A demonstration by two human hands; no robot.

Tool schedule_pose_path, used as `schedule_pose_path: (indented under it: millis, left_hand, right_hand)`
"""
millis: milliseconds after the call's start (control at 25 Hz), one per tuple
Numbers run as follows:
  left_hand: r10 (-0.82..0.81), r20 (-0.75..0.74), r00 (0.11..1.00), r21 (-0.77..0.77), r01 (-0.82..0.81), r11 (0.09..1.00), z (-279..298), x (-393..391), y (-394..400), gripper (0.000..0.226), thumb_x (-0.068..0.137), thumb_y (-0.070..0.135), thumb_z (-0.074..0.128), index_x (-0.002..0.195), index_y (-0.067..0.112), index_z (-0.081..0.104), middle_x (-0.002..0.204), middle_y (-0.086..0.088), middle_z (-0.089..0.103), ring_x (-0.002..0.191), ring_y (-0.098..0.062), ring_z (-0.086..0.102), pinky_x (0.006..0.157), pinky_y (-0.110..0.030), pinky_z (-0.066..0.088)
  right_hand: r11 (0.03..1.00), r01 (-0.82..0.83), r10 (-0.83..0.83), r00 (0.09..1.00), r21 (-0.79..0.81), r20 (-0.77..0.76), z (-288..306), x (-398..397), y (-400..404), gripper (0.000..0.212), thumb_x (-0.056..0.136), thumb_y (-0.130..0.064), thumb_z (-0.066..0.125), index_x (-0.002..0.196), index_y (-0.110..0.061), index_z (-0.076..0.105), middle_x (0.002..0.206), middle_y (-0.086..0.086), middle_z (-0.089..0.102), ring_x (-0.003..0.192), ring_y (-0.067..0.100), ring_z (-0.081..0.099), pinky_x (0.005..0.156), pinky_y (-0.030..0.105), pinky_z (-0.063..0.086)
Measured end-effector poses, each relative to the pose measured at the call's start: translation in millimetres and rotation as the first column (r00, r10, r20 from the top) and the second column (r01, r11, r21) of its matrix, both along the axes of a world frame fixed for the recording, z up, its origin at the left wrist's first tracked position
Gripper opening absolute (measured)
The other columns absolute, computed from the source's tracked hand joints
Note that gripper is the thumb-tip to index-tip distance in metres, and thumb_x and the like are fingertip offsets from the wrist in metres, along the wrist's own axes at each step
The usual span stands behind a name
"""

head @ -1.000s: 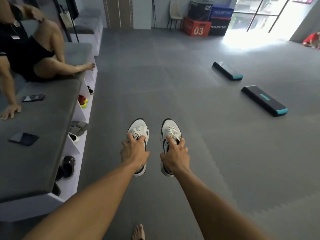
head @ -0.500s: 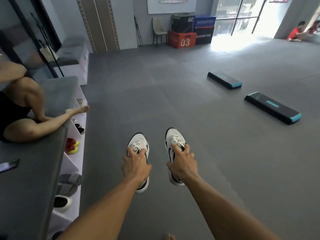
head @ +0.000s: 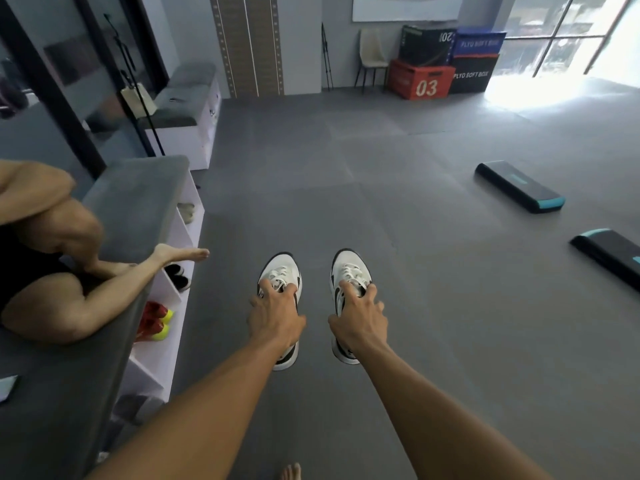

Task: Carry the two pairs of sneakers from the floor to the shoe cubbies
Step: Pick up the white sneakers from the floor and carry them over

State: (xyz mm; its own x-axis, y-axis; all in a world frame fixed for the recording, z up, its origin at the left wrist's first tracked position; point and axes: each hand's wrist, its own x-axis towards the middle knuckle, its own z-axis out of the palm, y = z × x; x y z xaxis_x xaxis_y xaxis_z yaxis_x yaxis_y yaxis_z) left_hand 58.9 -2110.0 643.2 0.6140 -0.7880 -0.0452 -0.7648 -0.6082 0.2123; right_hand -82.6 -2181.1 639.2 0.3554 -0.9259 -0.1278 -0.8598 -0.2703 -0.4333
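Note:
I hold a pair of white sneakers with black trim above the grey floor, toes pointing away. My left hand (head: pixel 275 317) grips the left sneaker (head: pixel 282 271) by its tongue and collar. My right hand (head: pixel 358 320) grips the right sneaker (head: pixel 349 268) the same way. The white shoe cubbies (head: pixel 157 355) run along the left under a grey padded bench top, and several cubbies hold shoes, among them a red and yellow pair (head: pixel 154 322) and a black pair (head: pixel 177 276). A second pair of sneakers for the task is not in sight.
A person sits on the bench (head: pixel 138 202), bare foot (head: pixel 180 254) jutting over the cubby fronts. Two black and teal step platforms (head: pixel 519 187) (head: pixel 609 254) lie on the floor at right. Plyo boxes (head: pixel 420 79) and a chair (head: pixel 372 57) stand by the far wall.
The view has moved forward along the bench and tilted up. The seated person and the cubbies have slid down and closer on the left. Both hands keep their hold on the sneakers.

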Motion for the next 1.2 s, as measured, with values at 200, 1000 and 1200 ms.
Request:
schedule_pose_path:
  millis: [200,1000,1200]
  left_hand:
    - [-0.041,0.034,0.999,0.046,0.04,0.998,3,118,-138,0.049,0.08,0.04,0.069,0.126,0.033,0.052,0.137,-0.012,0.03,0.103,-0.035,0.049,0.076,-0.039,0.05]
    - [0.063,-0.009,0.998,0.002,-0.063,0.998,10,477,-698,0.048,0.081,0.041,0.069,0.126,0.03,0.053,0.133,-0.013,0.034,0.101,-0.035,0.051,0.073,-0.035,0.044]
    - [0.0,-0.067,0.998,0.002,0.0,1.0,8,571,-833,0.047,0.083,0.039,0.068,0.126,0.029,0.053,0.131,-0.014,0.035,0.104,-0.036,0.051,0.08,-0.039,0.048]
  right_hand:
    - [0.998,0.057,-0.057,0.998,0.027,0.001,-2,109,-134,0.064,0.082,-0.027,0.061,0.139,-0.04,0.035,0.153,0.015,0.022,0.114,0.041,0.045,0.075,0.04,0.04]
    - [0.998,-0.045,0.043,0.998,-0.045,-0.052,4,481,-719,0.059,0.084,-0.025,0.059,0.135,-0.038,0.034,0.152,0.016,0.021,0.112,0.041,0.044,0.072,0.041,0.041]
    - [0.999,-0.006,0.003,0.998,-0.039,-0.068,5,563,-841,0.058,0.085,-0.027,0.06,0.136,-0.039,0.034,0.148,0.015,0.023,0.111,0.041,0.044,0.072,0.041,0.041]
